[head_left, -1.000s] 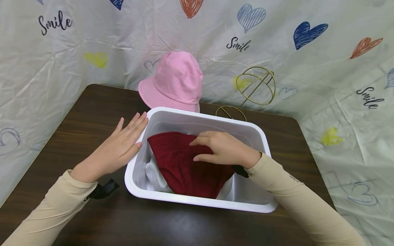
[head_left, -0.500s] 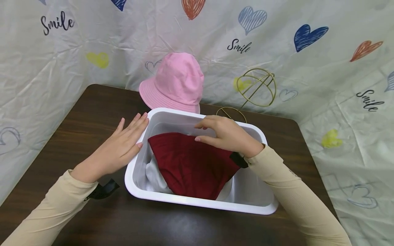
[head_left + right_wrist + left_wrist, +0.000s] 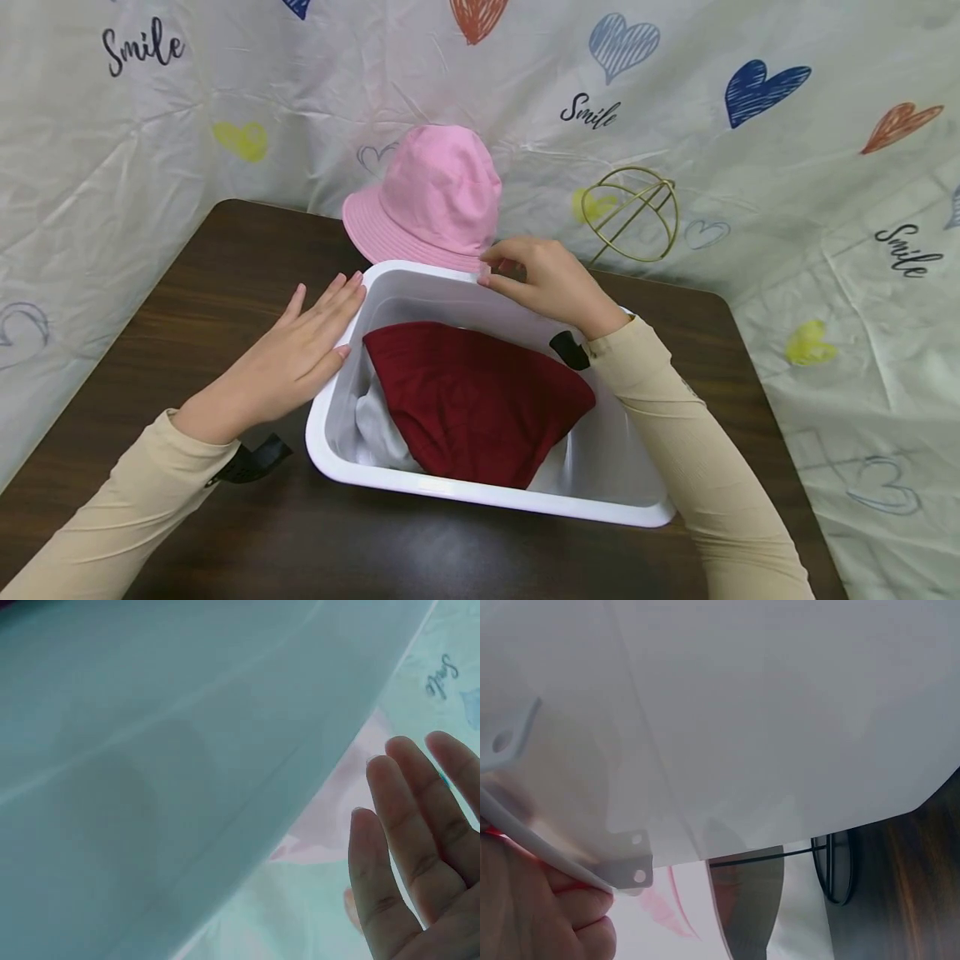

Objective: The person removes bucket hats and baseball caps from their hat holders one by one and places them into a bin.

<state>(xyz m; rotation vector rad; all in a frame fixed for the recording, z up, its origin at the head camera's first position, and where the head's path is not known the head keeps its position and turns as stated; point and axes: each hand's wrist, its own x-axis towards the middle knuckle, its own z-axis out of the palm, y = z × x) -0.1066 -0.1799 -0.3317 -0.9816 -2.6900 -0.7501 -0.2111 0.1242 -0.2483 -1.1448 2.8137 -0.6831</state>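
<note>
A white plastic bin (image 3: pixel 480 493) stands on the table, and in it a dark red bucket hat (image 3: pixel 472 400) lies over a pale cloth item (image 3: pixel 382 433). My left hand (image 3: pixel 292 362) rests with straight fingers on the bin's left rim; the left wrist view shows the bin's outer wall (image 3: pixel 765 735) beside it. Behind the bin sits a pink bucket hat (image 3: pixel 438 196); whatever supports it is hidden. My right hand (image 3: pixel 551 283) hovers over the far rim, fingertips near the pink brim. In the right wrist view its fingers (image 3: pixel 409 832) are extended and hold nothing.
A gold wire hat stand (image 3: pixel 633 215) rises behind the bin on the right, its base hidden. The dark wooden table (image 3: pixel 247 275) reaches a white curtain (image 3: pixel 285 75) printed with hearts and words. Black straps show at both wrists.
My right hand has moved from above the dark red hat, up and away to the far rim by the pink hat's brim. My left hand has stayed on the rim.
</note>
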